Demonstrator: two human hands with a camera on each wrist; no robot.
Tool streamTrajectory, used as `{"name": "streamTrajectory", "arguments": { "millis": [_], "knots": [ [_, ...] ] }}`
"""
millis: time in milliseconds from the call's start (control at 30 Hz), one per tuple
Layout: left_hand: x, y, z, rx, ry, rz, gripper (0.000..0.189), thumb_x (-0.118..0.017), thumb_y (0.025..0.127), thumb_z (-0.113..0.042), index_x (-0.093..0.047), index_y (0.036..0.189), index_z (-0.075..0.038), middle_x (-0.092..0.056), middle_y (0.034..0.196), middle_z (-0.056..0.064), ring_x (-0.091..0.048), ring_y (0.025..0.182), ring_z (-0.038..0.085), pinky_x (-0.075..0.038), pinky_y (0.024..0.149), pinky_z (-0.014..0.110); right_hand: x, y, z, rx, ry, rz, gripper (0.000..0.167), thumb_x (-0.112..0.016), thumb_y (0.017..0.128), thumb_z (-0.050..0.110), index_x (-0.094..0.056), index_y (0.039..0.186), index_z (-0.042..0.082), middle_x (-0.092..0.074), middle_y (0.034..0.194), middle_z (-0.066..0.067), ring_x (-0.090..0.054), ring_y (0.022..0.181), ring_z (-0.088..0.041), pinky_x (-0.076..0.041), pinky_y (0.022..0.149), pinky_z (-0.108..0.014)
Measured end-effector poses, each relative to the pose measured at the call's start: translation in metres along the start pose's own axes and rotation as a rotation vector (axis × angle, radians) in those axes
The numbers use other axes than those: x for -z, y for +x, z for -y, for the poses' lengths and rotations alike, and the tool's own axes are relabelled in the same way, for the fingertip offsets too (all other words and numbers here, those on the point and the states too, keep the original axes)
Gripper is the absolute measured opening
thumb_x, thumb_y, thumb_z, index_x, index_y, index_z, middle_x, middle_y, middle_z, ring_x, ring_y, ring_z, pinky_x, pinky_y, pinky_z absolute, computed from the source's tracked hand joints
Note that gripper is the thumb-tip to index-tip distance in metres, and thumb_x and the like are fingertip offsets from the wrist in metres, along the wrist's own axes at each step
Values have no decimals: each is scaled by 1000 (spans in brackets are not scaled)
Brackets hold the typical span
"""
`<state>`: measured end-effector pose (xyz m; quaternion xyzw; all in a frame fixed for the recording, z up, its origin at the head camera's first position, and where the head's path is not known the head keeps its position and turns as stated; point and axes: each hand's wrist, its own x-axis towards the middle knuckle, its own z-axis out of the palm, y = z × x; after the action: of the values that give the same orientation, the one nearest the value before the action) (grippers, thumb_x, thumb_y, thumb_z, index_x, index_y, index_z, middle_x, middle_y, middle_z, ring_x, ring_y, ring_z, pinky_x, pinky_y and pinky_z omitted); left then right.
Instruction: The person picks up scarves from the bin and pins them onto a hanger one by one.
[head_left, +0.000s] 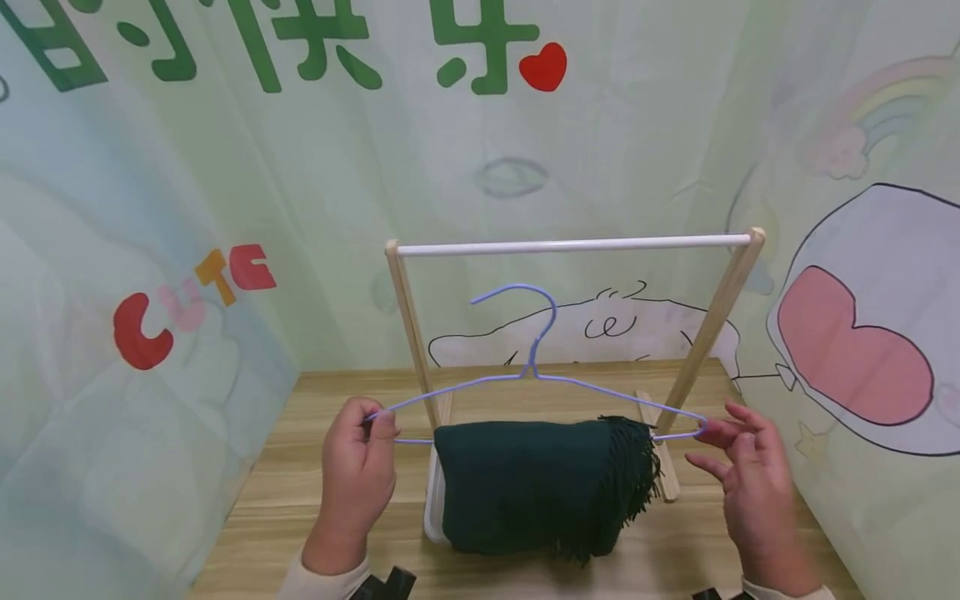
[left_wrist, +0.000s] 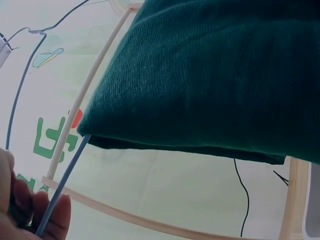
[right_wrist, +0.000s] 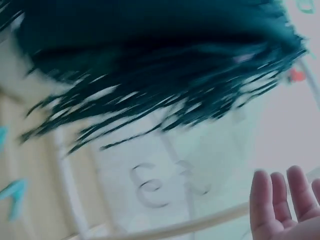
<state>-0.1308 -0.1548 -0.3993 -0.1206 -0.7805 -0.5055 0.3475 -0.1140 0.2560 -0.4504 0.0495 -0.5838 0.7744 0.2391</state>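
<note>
A dark green fringed scarf (head_left: 525,487) hangs folded over the lower bar of a lilac wire hanger (head_left: 533,357), its fringe on the right. My left hand (head_left: 358,467) grips the hanger's left end between thumb and fingers. In the left wrist view, that hand (left_wrist: 9,217) has the hanger wire (left_wrist: 65,177) passing by its curled fingers, with the scarf (left_wrist: 200,85) beyond. At the hanger's right end is my right hand (head_left: 757,492), fingers spread and fingertips right at the wire. The right wrist view shows this hand (right_wrist: 287,222) with extended fingers, below the blurred fringe (right_wrist: 175,100).
Behind the hanger stands a wooden rack with a white rod (head_left: 573,246) across its top. A white tray (head_left: 434,512) shows partly from under the scarf on the wood-grain table (head_left: 262,475). A printed curtain (head_left: 637,125) encloses the back and sides.
</note>
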Motion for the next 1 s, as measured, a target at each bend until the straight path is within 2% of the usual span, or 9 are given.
{"name": "streamTrajectory", "arguments": {
  "millis": [100,167,233,333,433,533,700,867,1000],
  "knots": [
    [1,1,-2,34,-8,-20,15,-55,104,6,-54,89,4,-60,80,9,-56,72,7,-47,61,17,7,-2,-16,-141,-224,-125,23,-45,113,13,-52,134,8,-70,100,8,-68,93,-7,-60,72,-21],
    [2,2,-4,43,-12,-30,15,-55,104,5,-53,89,5,-60,81,10,-57,72,9,-46,61,18,11,-4,-28,-226,-409,-162,25,-48,112,12,-52,136,6,-66,97,11,-65,88,-2,-59,70,-19],
    [3,2,-5,48,-15,-38,15,-55,104,5,-53,90,5,-60,81,11,-59,73,9,-47,62,18,15,-8,-41,-289,-559,-160,33,-51,111,13,-49,141,1,-64,100,8,-62,86,1,-57,70,-19],
    [3,3,-6,53,-15,-49,15,-55,104,5,-53,90,7,-59,82,8,-59,74,8,-47,62,17,21,-13,-59,-351,-717,-127,44,-57,109,18,-45,147,-1,-65,110,-9,-58,85,1,-55,69,-20],
    [3,3,-6,61,-10,-62,15,-55,104,4,-53,90,7,-59,82,6,-60,75,6,-48,64,17,28,-18,-75,-392,-815,-64,50,-64,106,22,-47,147,-1,-65,118,-23,-59,87,-7,-52,68,-21],
    [3,3,-6,68,-11,-71,15,-55,105,4,-53,90,7,-60,81,11,-61,76,6,-48,64,16,34,-21,-90,-419,-909,12,53,-71,102,23,-50,144,0,-67,117,-23,-63,90,-18,-50,70,-23],
    [3,3,-6,73,-18,-79,17,-54,105,4,-52,89,9,-62,80,13,-63,76,6,-50,66,16,43,-27,-112,-440,-1011,131,55,-75,98,24,-55,140,-4,-66,112,-25,-70,94,-31,-56,71,-34],
    [3,3,-6,85,-14,-83,17,-54,106,3,-52,90,9,-62,80,12,-64,77,8,-50,66,16,48,-33,-134,-444,-1099,211,63,-79,93,30,-56,137,-8,-65,112,-27,-67,99,-36,-56,82,-54],
    [3,3,-6,94,-14,-79,17,-54,106,2,-52,90,9,-61,81,10,-64,77,8,-49,65,17,50,-37,-150,-480,-1123,253,72,-82,90,35,-55,137,-11,-64,115,-27,-63,105,-38,-52,92,-61]
  ]
}}
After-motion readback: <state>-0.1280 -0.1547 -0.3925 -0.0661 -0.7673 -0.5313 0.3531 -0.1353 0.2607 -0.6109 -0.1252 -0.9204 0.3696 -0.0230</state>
